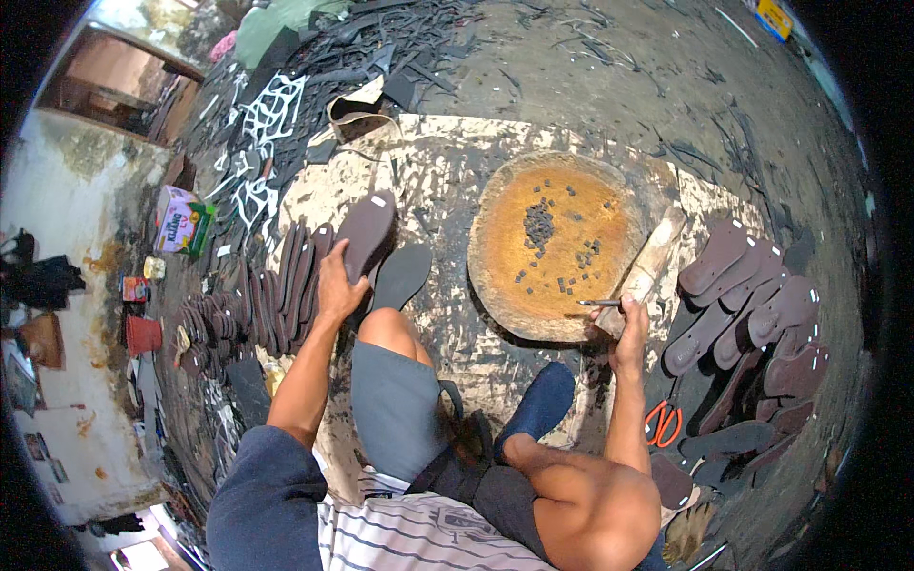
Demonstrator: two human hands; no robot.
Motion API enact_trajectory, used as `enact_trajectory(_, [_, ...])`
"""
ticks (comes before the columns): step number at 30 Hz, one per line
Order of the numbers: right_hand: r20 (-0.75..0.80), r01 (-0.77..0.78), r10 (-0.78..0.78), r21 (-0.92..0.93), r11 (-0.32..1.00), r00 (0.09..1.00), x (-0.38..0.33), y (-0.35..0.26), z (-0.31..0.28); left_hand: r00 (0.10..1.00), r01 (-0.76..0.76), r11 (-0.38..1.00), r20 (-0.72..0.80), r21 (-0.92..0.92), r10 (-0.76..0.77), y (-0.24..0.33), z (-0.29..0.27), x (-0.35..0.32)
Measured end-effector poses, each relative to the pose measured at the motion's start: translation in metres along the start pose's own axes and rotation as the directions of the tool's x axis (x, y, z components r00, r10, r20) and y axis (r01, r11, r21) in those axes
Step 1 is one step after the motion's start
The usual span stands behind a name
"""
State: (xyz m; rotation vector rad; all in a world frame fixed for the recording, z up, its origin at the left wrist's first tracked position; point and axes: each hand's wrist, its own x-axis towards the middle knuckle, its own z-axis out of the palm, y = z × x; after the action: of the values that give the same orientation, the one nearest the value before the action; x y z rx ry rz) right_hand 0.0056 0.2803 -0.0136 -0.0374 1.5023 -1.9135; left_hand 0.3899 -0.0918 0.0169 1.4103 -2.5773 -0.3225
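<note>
Striped shirt (395, 535) nearest; held sole (367, 226) points lengthwise forward, slightly right.

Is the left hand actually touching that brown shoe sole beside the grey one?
Touching: the head view shows the left hand gripping the lower end of the brown shoe sole, thumb and forefinger against it.

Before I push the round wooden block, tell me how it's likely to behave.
The round wooden block looks broad and thick, so it is probably heavy and unlikely to tip. The small dark pieces scattered on top seem loose and may slide if jolted.
</note>
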Motion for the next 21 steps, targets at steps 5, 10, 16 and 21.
enact_trajectory(5, [-0.001,0.019,-0.019,-0.020,1.000,1.000,0.003,0.000,-0.001,0.971,0.146,0.981,0.174,0.126,-0.166,0.014,0.007,0.006])
enact_trajectory(10, [-0.052,0.077,-0.075,0.037,0.996,0.996,0.013,0.021,-0.016,0.988,-0.027,0.995,0.149,-0.097,0.042,0.031,0.014,0.042])
enact_trajectory(16, [0.025,0.057,-0.059,0.045,0.997,0.998,0.008,0.004,-0.010,0.800,-0.547,0.770,0.067,-0.329,0.596,0.253,0.014,0.100])
enact_trajectory(21, [-0.039,0.094,-0.091,0.107,0.990,0.995,0.001,0.009,0.001,0.741,-0.636,0.748,0.121,-0.191,0.660,0.272,0.057,0.136])
